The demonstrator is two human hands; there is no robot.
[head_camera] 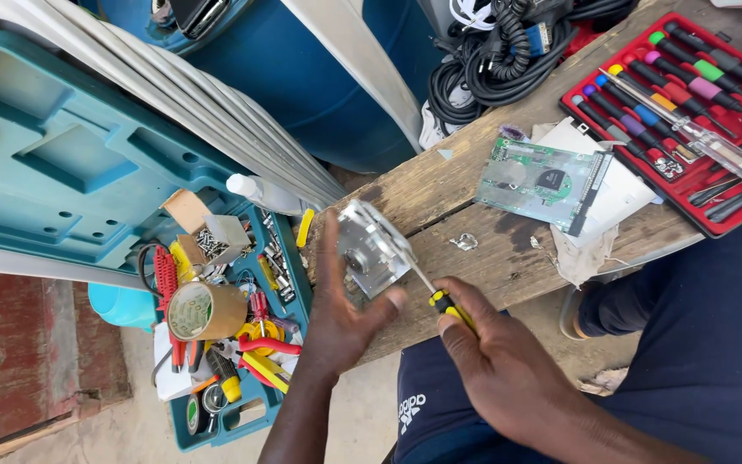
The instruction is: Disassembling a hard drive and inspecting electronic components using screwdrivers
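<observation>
The left hand (341,314) is raised from six o'clock, fingers curled closed around a silver metal drive casing (374,249) held tilted over the wooden bench (474,258) edge. At four o'clock of it, the right hand (495,348) is clenched on a yellow-handled screwdriver (440,299), whose tip is pressed against the casing.

The right hand (495,357) covers most of the yellow-handled screwdriver (441,301), whose tip is lost against the metal drive casing (374,249). Left of the casing, the teal toolbox (53,163) runs off the picture's edge; right of it, the red screwdriver tray (590,86) is cut off too.
</observation>
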